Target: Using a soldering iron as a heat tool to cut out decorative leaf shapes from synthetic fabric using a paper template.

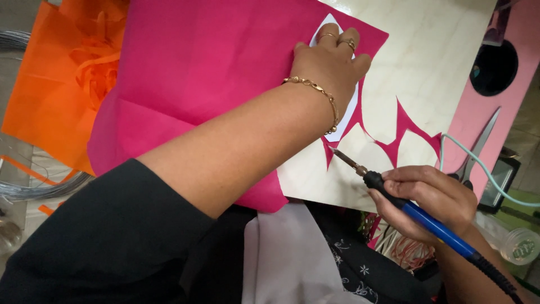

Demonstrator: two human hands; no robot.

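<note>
The left hand (331, 63) lies palm down on a white petal-shaped template (344, 121), its fingers (329, 38) held close together and pressing the template flat against a large pink sheet (202, 73). The sheet covers the left part of a pale wooden worktop (427, 62), and its right edge has been cut into pointed, curved scraps. The right hand (430, 197) grips a blue-handled soldering iron (405, 202), fingers wrapped tightly around the handle near its black collar. The iron's metal tip rests at the lower end of the template, touching the pink sheet's cut edge just beside the left wrist. A black cord runs from the handle toward the lower right corner. An orange sheet (50, 95) with curled strips on it lies to the left, partly under the pink one. A pair of scissors (478, 146) lies on a pale pink surface at the right, close beside a thin light green cable (495, 180).
</note>
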